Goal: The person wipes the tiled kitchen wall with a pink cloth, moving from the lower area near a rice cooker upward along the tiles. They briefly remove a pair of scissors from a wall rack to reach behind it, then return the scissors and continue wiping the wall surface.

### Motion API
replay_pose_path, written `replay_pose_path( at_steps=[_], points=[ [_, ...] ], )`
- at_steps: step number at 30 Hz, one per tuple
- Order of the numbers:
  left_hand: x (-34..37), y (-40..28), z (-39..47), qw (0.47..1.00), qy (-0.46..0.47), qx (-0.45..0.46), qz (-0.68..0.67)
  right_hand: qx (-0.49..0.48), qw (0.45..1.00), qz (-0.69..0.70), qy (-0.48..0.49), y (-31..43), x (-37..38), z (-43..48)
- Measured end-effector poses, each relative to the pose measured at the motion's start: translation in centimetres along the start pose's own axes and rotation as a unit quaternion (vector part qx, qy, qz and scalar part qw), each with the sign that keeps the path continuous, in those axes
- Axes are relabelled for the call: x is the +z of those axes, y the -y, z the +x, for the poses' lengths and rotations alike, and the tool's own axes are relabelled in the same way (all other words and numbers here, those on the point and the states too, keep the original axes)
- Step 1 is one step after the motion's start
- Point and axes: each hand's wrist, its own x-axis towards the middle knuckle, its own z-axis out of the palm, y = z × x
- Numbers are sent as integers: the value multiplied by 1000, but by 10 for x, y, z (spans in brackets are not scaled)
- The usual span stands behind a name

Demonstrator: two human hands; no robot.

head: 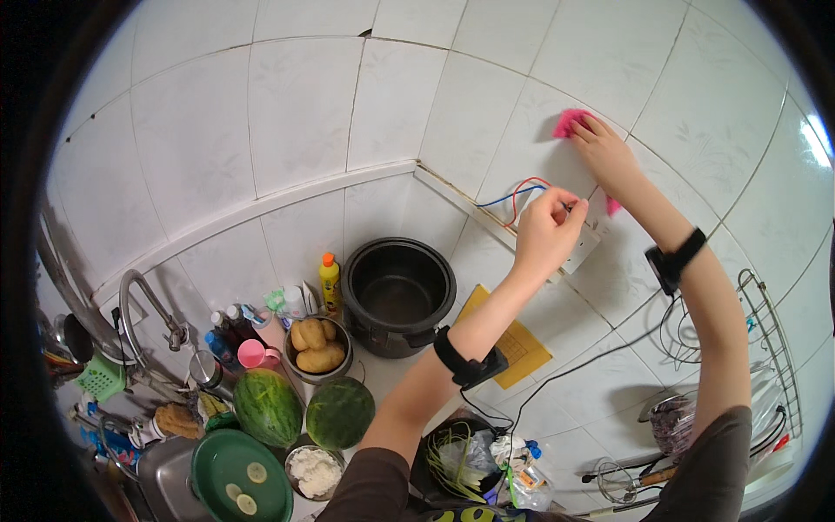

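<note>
My right hand (603, 153) presses a pink cloth (569, 122) flat against the white wall tiles (593, 78) at the upper right. Another bit of pink shows below that wrist. Lower and to the left, my left hand (551, 225) is raised with curled fingers in front of a white electrical socket box (582, 251) on the wall. A red wire (522, 189) and a blue wire (505, 198) run beside this hand; whether its fingers hold something dark there, I cannot tell. Black straps with small devices sit on both forearms.
Below stand a black pot (398, 287), a yellow bottle (331, 284), a bowl of potatoes (319, 359) and two watermelons (267, 406). A green basin (209, 479) with lemon slices rests by the steel sink (166, 479). A wire rack (773, 352) hangs right. A black cable links the forearm devices.
</note>
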Motion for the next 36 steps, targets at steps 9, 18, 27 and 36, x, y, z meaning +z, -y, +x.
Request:
replay_pose_path(
  at_steps=[9,18,27,36],
  points=[
    [-1,16,-5,1000,-20,-15,13,-15,1000,-7,6,10,-19,28],
    [7,20,-17,1000,-10,5,-4,3,1000,23,12,10,-15,22],
    [-32,17,-30,999,-39,-32,13,35,997,9,66,9,-15,-28],
    [-55,10,-71,994,-64,-14,93,62,997,-12,37,28,15,24]
  ],
)
